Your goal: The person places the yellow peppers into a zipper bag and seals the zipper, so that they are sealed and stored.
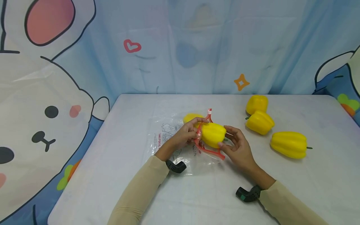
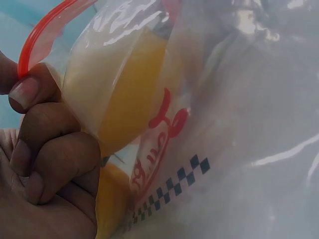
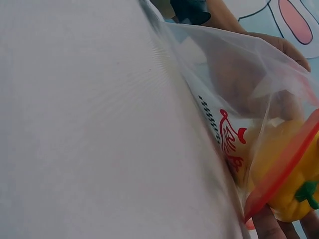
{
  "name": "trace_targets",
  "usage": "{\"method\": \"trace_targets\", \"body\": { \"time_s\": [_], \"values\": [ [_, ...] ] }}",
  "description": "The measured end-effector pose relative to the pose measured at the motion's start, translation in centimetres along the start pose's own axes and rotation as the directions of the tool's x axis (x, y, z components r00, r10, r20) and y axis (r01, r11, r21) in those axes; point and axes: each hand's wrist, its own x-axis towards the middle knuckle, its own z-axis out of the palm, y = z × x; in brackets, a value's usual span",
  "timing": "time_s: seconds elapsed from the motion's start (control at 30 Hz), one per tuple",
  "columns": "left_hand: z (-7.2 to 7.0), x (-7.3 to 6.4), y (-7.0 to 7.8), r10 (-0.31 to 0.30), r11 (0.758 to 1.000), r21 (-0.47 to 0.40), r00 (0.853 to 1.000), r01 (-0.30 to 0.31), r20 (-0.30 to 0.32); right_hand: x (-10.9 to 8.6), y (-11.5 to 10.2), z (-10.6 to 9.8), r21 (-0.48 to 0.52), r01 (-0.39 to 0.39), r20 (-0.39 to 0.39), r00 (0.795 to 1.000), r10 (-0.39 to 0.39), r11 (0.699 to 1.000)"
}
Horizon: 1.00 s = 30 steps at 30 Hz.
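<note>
A clear zip bag (image 1: 185, 164) with a red rim and printed drawings lies on the table. My left hand (image 1: 184, 135) pinches its red rim (image 2: 31, 47) between thumb and finger, holding the mouth apart. My right hand (image 1: 239, 150) grips a yellow bell pepper (image 1: 214, 133) by its stem end, thumb below and fingers above. This pepper is partly inside the mouth, its green stem (image 3: 306, 193) facing outward. Another yellow bell pepper (image 1: 192, 117) shows behind the left hand, overlapping the bag, mostly hidden.
To the right on the white table (image 1: 309, 187) are three more yellow bell peppers: one at the back (image 1: 257, 104), one touching just in front of it (image 1: 260, 122), and one lying farther right (image 1: 289, 144). A printed blue curtain (image 1: 157, 72) hangs behind the table.
</note>
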Motion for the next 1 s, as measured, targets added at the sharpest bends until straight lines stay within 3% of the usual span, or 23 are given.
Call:
{"method": "trace_targets", "body": {
  "time_s": [0.27,0.63,0.87,1.0],
  "values": [
    [0.19,0.03,-0.05,-0.002,1.000,-0.017,1.000,0.003,0.014,0.02,-0.04,0.24,-0.068,-0.027,-0.012,1.000,0.026,0.997],
    [0.17,0.19,-0.33,0.014,1.000,-0.004,1.000,-0.014,0.028,-0.06,-0.14,0.46,-0.085,-0.034,-0.008,0.999,0.034,0.996],
    [0.32,0.02,-0.07,0.002,1.000,0.026,1.000,-0.002,-0.007,-0.03,-0.13,0.41,-0.064,0.006,-0.131,0.991,-0.014,0.998],
    [0.32,-0.02,0.01,-0.012,1.000,0.010,1.000,0.012,-0.001,-0.01,0.00,0.33,-0.062,0.003,-0.127,0.992,-0.011,0.998]
  ]
}}
